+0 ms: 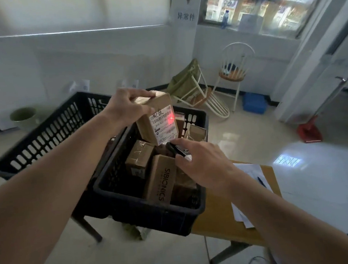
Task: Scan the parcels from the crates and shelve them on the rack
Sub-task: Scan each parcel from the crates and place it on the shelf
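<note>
Gripping upright parcel (156, 117) w/ left hand (126, 106), label facing right hand (202, 161) scanner (176, 151).

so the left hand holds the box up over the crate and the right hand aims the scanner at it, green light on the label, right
Not quite: the light on the label is red, not green, as the head view shows. The rest holds: the left hand holds the box up over the crate, and the right hand aims the scanner at it.

brown parcel (157, 120) with red laser spot, black slotted crate (147, 210)
</note>
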A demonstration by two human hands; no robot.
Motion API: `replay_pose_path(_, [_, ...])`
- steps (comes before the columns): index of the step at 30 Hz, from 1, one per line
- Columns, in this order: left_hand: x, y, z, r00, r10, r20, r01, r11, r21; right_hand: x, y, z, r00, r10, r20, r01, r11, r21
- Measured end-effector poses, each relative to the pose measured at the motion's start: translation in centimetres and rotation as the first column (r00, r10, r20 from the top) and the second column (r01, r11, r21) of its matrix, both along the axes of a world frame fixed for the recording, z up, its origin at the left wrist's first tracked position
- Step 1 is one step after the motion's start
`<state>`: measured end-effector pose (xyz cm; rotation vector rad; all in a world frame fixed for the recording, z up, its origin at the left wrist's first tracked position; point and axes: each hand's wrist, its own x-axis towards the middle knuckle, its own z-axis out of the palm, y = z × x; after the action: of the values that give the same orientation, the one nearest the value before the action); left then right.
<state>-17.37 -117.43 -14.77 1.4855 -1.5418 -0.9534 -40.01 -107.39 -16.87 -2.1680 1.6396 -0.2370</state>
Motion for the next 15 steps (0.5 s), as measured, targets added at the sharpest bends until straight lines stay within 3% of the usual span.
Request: replay_pose_path(15, [3.2,-3.0,5.1,0.995,-0.07,0.076,0.078,0.99,-0.116,3.3,-0.8,2.8,0.988,0.019,-0.152,-0.013,0.999,0.036])
